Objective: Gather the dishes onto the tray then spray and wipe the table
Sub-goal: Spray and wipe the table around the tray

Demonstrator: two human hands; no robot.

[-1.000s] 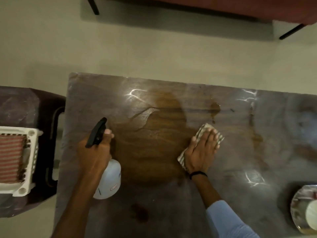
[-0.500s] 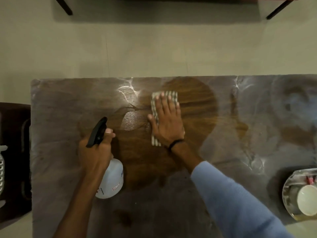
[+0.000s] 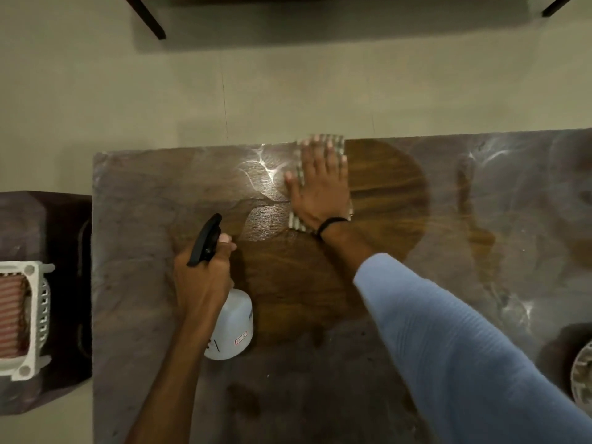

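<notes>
The table (image 3: 134, 219) is a rectangular slab with a dark, mottled wood-grain top, and its far edge borders a pale, smooth floor (image 3: 288, 91). The right hand (image 3: 320, 187) lies flat with its fingers straight and spread, pressing a striped cloth (image 3: 295, 223) against the tabletop at the far edge, near the middle. The hand covers most of the cloth. Only the cloth's near left corner and its far margin show, and the far margin is blurred. A black wristband (image 3: 331, 224) circles the wrist. The ribbed light-blue sleeve (image 3: 448, 347) crosses the near right part of the table and hides the surface beneath it. A glossy wet patch (image 3: 384, 193) with a rounded right outline spreads from the cloth toward the near side. The left hand (image 3: 201, 283) grips the neck of a spray bottle (image 3: 235, 328), with its fingers curled round it below the black trigger head (image 3: 206, 240). The bottle's body is white translucent plastic with a small label, and it sits just left of the wet patch. The left forearm overlaps the bottle's left side. A round metallic dish (image 3: 583, 370) is on the near right of the table, cut off by the frame edge. Left of the table and apart from it, a dark stand (image 3: 41, 219) carries a white perforated plastic basket (image 3: 40, 274) that holds a red-striped item (image 3: 11, 315). Two dark slanted furniture legs (image 3: 147, 17) stand on the floor beyond the table.
</notes>
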